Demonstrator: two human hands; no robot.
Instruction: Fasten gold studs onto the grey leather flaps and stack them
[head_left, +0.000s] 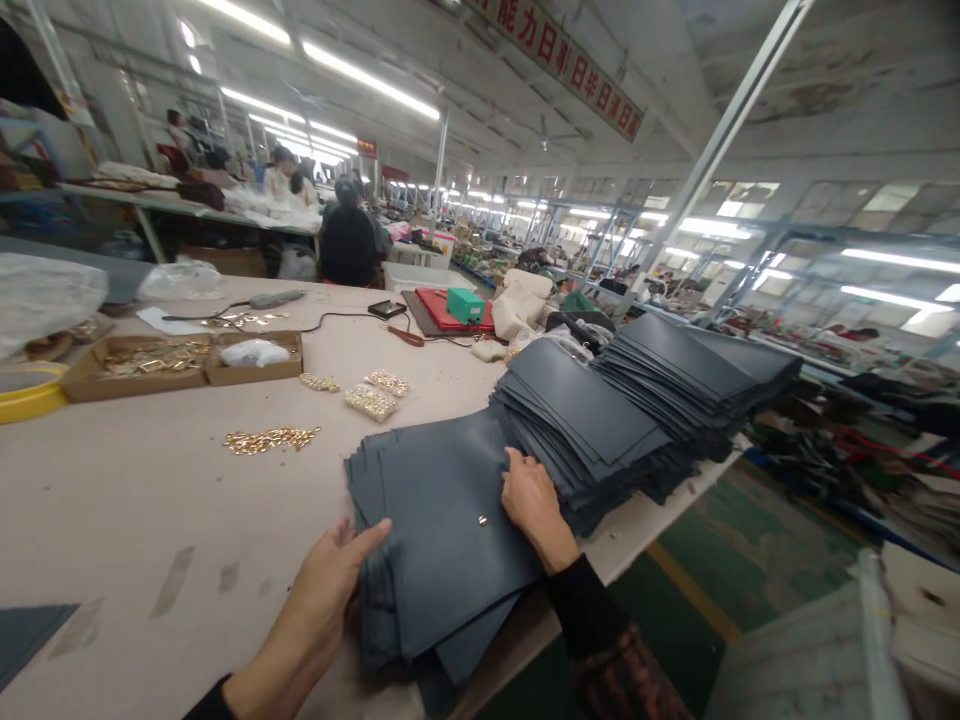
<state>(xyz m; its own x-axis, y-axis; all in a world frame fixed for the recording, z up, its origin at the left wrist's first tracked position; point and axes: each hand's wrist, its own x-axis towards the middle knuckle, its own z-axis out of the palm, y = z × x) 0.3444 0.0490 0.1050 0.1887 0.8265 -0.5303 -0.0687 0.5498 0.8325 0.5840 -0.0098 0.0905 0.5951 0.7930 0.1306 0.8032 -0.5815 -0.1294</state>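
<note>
A stack of dark grey leather-like panels [442, 560] lies before me near the table's front edge, its layers slightly fanned. On the top panel sits a small gold metal fitting [482, 521]. My left hand [330, 580] grips the left side of this stack, thumb over the top panel and fingers partly hidden at the edge. At the opposite side, my right hand [534, 500] is closed at the top panel's right edge, its fingers curled. Just beyond it, more stacked dark grey panels [585, 405] lean in overlapping piles.
Loose gold hardware [271, 440] lies left of the stack, with bagged fittings [371, 402] behind. Cardboard trays [139, 385] hold metal pieces. Farther back are a teal box [466, 305] and a cable. A seated person [349, 235] is beyond the table [150, 490].
</note>
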